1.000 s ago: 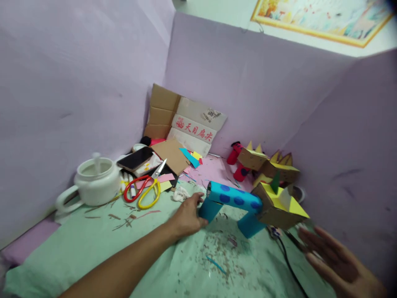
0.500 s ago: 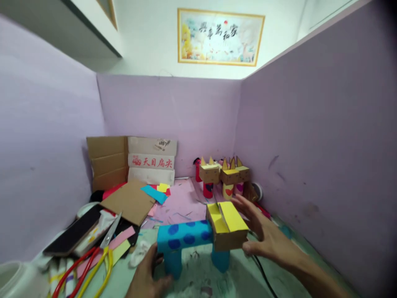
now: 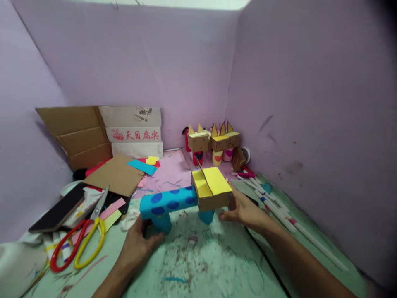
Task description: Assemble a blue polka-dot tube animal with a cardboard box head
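A toy animal made of paper and cardboard stands on the green tabletop in the head view. Blue with darker blue spots, its body (image 3: 169,200) rests on blue tube legs. At its right end sits a small cardboard box head (image 3: 214,203) with a yellow top, from which one thin flap stands up. My left hand (image 3: 139,244) closes round the rear end, thumb in front of the leg and fingertips hidden behind it. Against the right side of the box head is my right hand (image 3: 243,211), its fingers partly hidden behind the box and its thumb low in front.
Scissors (image 3: 88,236) with red and yellow handles lie at left beside a dark phone-like slab (image 3: 57,213) and paper scraps. Behind are a cardboard sheet (image 3: 119,176), an unfolded carton (image 3: 133,132) and several box-headed figures (image 3: 198,142). White marker pens (image 3: 279,207) line the right wall.
The view has tilted down, showing more tabletop and the pens at right. Both my hands have come in closer to the toy animal's ends. The animal stays standing in about the same place.
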### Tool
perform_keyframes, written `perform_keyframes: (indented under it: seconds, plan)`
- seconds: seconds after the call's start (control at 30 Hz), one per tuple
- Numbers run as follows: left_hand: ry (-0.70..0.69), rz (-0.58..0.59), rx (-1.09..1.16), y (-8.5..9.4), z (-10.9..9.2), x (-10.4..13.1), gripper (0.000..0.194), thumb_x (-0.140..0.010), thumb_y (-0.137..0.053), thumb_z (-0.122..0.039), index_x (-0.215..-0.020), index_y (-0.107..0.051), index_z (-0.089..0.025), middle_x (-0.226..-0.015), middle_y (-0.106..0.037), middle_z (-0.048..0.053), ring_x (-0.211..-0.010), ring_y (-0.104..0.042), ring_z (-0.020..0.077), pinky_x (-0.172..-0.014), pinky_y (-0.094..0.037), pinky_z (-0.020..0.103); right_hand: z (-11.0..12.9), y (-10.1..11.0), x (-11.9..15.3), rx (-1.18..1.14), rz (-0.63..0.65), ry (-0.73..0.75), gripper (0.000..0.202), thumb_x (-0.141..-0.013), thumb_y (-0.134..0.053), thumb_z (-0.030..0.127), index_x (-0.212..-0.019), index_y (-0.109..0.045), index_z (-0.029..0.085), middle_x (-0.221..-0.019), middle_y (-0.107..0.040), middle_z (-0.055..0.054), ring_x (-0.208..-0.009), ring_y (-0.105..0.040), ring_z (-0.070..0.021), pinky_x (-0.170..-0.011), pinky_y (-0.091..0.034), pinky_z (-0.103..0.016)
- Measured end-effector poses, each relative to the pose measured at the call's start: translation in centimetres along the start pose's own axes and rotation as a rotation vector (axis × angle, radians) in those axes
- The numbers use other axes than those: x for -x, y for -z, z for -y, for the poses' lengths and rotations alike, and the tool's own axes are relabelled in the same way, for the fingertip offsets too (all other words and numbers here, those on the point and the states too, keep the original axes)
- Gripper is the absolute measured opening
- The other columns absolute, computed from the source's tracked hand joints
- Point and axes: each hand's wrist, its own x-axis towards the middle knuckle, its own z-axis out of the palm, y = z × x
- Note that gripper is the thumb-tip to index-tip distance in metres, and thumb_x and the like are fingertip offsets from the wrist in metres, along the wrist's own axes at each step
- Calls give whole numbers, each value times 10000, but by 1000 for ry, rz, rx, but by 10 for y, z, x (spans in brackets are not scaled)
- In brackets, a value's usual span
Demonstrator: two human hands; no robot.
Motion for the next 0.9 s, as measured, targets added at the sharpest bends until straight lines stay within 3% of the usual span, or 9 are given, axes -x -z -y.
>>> perform_keyframes:
  seconds: [0.13, 0.23, 0.43, 0.6, 0.9]
  plan:
    - [-8, -2, 3, 0, -1, 1, 448, -534, -680, -291, -957, -594, -168, -985, -687, 84, -949, -618, 303, -885, -470, 446, -10, -19, -4, 92, -11, -69, 658, -495, -688, 103, -1128, -556, 224, -1232, -569, -63, -1160, -489, -299, -1009, -326, -475]
    - [-17, -2, -20, 0, 1, 2, 407, -544, -676, -310, -923, -616, -173, -939, -702, 72, -906, -631, 301, -836, -498, 423, -19, -27, -6, 156, -23, -47, 638, -496, -644, 84, -1117, -563, 205, -1155, -614, -76, -1147, -496, -321, -985, -357, -480]
    - [-21, -88, -41, -7, 9, 2, 363, -557, -650, -301, -899, -640, -178, -905, -708, 51, -881, -633, 295, -828, -496, 403, -28, -27, -7, 241, -115, -74, 596, -523, -637, 113, -1104, -565, 222, -1186, -609, -73, -1127, -512, -336, -960, -391, -474]
    - [35, -86, -66, -10, 7, 3, 292, -550, -630, -247, -833, -641, -176, -816, -705, 34, -795, -639, 276, -745, -512, 374, -22, -31, -4, 250, -145, -177, 463, -506, -639, 130, -960, -626, 219, -1017, -683, -54, -1023, -575, -336, -914, -433, -478]
    - [5, -17, 42, -9, 7, 3, 335, -581, -605, -192, -913, -607, -146, -892, -690, 70, -876, -613, 280, -807, -484, 393, -31, -33, -2, 170, -146, -39, 467, -547, -690, 246, -1011, -642, 225, -1124, -643, -80, -1079, -545, -354, -928, -427, -501]
